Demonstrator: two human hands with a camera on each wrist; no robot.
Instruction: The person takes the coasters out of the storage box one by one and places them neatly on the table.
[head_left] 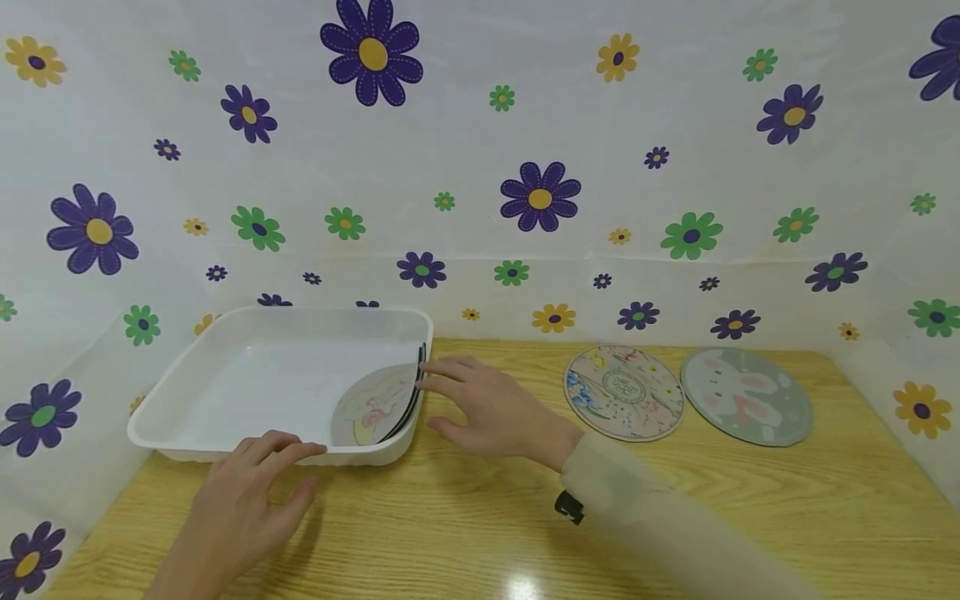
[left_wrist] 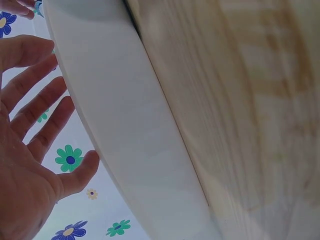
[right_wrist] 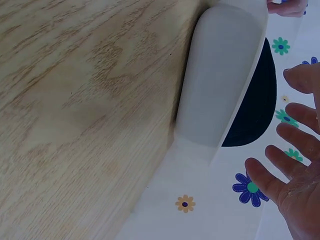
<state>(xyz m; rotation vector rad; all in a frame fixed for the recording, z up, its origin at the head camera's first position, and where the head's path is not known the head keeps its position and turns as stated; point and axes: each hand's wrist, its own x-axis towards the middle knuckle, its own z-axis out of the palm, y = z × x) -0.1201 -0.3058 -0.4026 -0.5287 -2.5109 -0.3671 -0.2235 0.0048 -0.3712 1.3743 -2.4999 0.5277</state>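
The white plastic tub (head_left: 247,358) stands at the left of the table. Inside, at its right end, a round mat with a pink and yellow picture (head_left: 378,404) leans against the wall, with dark edges of others behind it. My left hand (head_left: 243,500) rests its fingertips on the tub's front rim; the left wrist view shows the hand (left_wrist: 35,120) with fingers spread along the rim. My right hand (head_left: 487,408) is beside the tub's right end, fingers extended by the dark edges. In the right wrist view a dark mat (right_wrist: 257,100) rises above the rim, apart from the hand (right_wrist: 295,165).
Two round mats lie on the wooden table (head_left: 480,517) at the right: a floral one (head_left: 624,393) and a grey-green one with a rabbit (head_left: 746,397), side by side. A white flowered sheet (head_left: 465,142) hangs behind the table and at its sides.
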